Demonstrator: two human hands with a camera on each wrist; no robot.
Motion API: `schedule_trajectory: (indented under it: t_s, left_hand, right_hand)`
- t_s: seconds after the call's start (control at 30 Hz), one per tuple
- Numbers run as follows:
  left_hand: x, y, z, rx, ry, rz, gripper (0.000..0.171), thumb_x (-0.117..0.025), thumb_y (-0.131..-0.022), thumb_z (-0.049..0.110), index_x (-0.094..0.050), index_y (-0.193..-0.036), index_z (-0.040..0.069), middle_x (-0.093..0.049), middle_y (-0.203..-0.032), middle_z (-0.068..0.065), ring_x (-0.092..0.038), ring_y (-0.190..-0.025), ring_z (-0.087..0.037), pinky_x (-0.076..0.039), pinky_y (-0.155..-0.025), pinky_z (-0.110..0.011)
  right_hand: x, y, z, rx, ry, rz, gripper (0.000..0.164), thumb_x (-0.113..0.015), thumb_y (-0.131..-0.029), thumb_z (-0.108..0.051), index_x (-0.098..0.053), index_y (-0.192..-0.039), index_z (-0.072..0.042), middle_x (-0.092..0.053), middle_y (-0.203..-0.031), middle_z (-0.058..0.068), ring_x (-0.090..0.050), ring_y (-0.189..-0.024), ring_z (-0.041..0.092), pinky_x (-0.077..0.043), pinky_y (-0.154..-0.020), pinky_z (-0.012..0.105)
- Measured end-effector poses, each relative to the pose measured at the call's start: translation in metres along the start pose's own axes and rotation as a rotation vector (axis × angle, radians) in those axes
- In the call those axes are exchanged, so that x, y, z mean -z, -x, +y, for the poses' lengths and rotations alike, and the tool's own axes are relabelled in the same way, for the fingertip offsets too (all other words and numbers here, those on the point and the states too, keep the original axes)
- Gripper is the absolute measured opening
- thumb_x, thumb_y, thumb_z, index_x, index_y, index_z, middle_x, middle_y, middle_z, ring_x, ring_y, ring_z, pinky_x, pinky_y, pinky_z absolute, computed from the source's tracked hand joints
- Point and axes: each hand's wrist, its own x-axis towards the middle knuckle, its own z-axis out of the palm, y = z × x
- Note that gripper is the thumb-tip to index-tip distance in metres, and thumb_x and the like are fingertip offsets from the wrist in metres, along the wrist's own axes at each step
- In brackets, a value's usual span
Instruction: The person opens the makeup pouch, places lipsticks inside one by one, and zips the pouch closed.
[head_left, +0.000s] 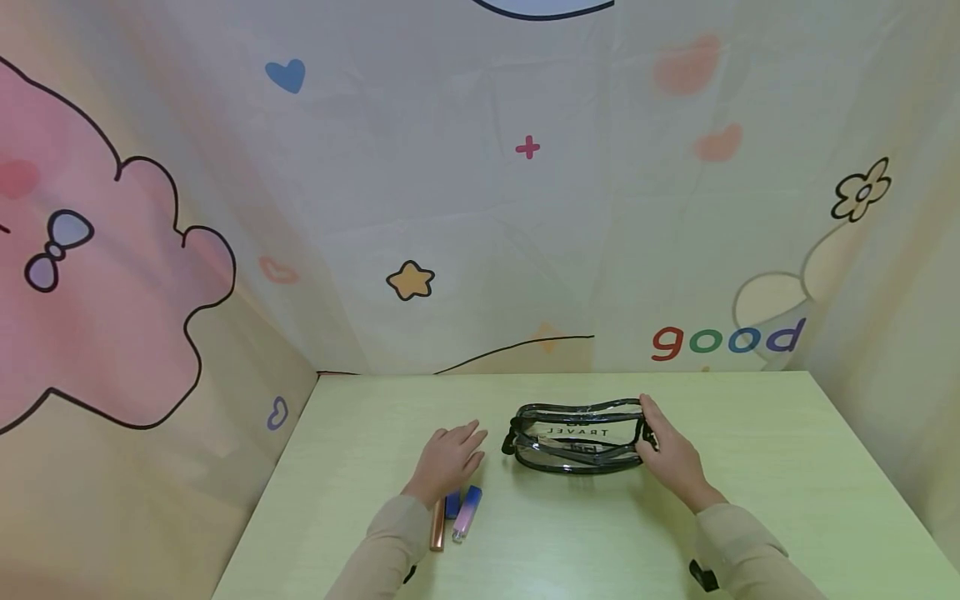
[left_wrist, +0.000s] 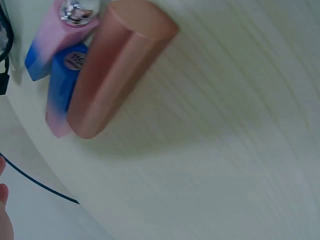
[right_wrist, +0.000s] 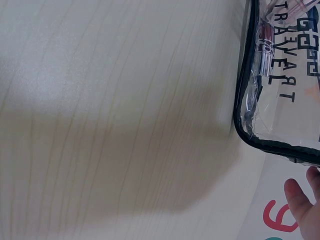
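Nearest me, beige sleeves [head_left: 390, 542], then three tubes lying close together on the pale table [head_left: 585, 542]. Blue tube [head_left: 452, 505] has a round sticker, number starts "11", last digit not clear; smaller print unreadable. Pink tube [head_left: 467, 515] fades to blue, silver end. Copper tube [head_left: 437, 529] is plain, glossy; no writing visible. Left wrist and sleeve partly cover the tubes from the head view. Left hand [head_left: 446, 458] holds nothing: fingers loosely spread, just short of the pouch's left end. Pouch [head_left: 573, 435] sits mid-table, beyond the tubes: clear plastic, black piping. "TRAVEL" reads backwards from the head view, right way round from the right wrist; more lettering beside it, can't make it all out. A silver-and-dark-red stick [right_wrist: 266, 52] shows through the plastic. Right hand [head_left: 677, 458] grips the pouch's right end, thumb near side, fingers far side. Behind: cartoon backdrop [head_left: 480, 208], "good" in coloured letters, yellow star [head_left: 410, 281].
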Motion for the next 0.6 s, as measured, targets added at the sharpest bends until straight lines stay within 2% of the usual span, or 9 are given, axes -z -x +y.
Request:
schedule_trajectory:
  t_s: [0.3,0.53,0.6]
  left_hand:
    - [-0.011,0.013,-0.005,-0.015,-0.025,-0.015,0.033,-0.053,-0.086,0.033,-0.059,-0.115,0.019,-0.057,-0.12,-0.002,-0.056,-0.105,-0.016,-0.045,-0.082,-0.035]
    - [-0.019,0.022,-0.009,-0.006,-0.015,-0.029,0.031,-0.05,-0.087,0.033,-0.06,-0.114,0.019,-0.058,-0.12,-0.001,-0.056,-0.105,-0.016,-0.045,-0.083,-0.035]
    - [-0.022,0.025,-0.01,-0.002,-0.018,-0.038,0.031,-0.05,-0.087,0.033,-0.06,-0.114,0.02,-0.058,-0.12,0.0,-0.056,-0.105,-0.015,-0.045,-0.083,-0.035]
  right_hand:
    - [-0.001,-0.001,0.001,0.018,0.021,0.017,0.068,-0.045,-0.082,-0.01,-0.014,-0.142,-0.008,-0.021,-0.144,0.019,-0.029,-0.126,0.04,-0.039,-0.054,0.029]
    - [-0.001,0.0,0.002,0.024,0.038,0.022,0.067,-0.044,-0.082,-0.01,-0.014,-0.142,-0.007,-0.02,-0.145,0.017,-0.029,-0.127,0.039,-0.046,-0.071,0.043]
    - [-0.001,0.0,0.002,0.022,0.037,0.019,0.067,-0.045,-0.082,-0.01,-0.014,-0.142,-0.007,-0.02,-0.145,0.017,-0.029,-0.127,0.039,-0.046,-0.072,0.044]
